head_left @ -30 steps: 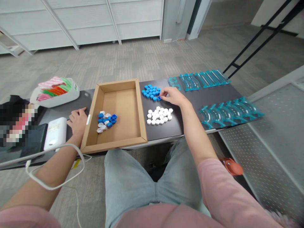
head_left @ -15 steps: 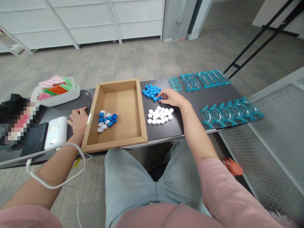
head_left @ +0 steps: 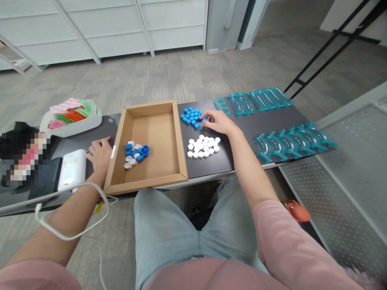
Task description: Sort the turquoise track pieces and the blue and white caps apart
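Note:
My right hand [head_left: 218, 122] is at the right edge of a cluster of blue hexagonal pieces [head_left: 191, 116], its thumb and index finger closed about one blue hexagonal piece [head_left: 204, 119]. Just nearer to me lies a group of white hexagonal pieces [head_left: 203, 146]. My left hand [head_left: 101, 154] rests flat on the table with fingers spread, beside the left wall of a shallow cardboard box [head_left: 182, 153]. Inside that box, a mixed patch of blue and white hexagonal pieces [head_left: 136, 154] sits toward the left.
Teal-and-clear plastic parts lie in a back row [head_left: 261, 100] and a front row [head_left: 294, 141] at the right. On the left are a white basket [head_left: 72, 128] of colourful items, a white device [head_left: 71, 170] and a dark flat object [head_left: 45, 179]. A white cable [head_left: 90, 184] crosses my left forearm.
My right hand has shifted slightly away from me, bringing the blue piece at its fingertips up against the cluster's right side. My left hand has stayed put.

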`<action>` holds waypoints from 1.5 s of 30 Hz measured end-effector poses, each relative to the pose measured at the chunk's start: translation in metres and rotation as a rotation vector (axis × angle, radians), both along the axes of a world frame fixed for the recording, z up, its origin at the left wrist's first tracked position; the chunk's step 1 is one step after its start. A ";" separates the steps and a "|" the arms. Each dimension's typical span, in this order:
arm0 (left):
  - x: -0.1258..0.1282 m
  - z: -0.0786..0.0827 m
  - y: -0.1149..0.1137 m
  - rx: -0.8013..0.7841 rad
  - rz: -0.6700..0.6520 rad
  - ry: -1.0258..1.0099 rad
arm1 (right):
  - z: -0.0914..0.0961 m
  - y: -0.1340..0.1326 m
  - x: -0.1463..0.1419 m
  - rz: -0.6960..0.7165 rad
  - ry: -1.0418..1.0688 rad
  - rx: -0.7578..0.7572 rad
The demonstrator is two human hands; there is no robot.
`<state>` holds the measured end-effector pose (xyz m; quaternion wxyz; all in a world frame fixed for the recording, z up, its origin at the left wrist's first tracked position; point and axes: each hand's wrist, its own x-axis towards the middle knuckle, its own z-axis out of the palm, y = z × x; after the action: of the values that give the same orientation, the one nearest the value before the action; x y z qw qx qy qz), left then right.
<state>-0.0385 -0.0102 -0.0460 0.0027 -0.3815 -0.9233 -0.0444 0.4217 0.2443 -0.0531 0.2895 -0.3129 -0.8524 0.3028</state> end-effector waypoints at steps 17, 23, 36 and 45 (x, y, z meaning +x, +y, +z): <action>0.011 0.010 0.000 -0.026 0.014 -0.005 | -0.015 0.014 0.001 0.022 -0.029 0.111; 0.008 0.007 0.001 -0.029 0.002 0.002 | -0.014 0.016 0.005 -0.007 -0.036 0.097; 0.010 0.008 -0.002 -0.007 -0.014 -0.003 | -0.006 0.003 0.000 0.010 -0.019 0.008; 0.017 0.015 -0.003 0.024 -0.033 -0.055 | -0.001 0.002 0.001 -0.054 0.008 0.053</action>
<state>-0.0218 -0.0137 -0.0313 -0.0189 -0.3952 -0.9160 -0.0658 0.4223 0.2465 -0.0545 0.3090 -0.3268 -0.8503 0.2734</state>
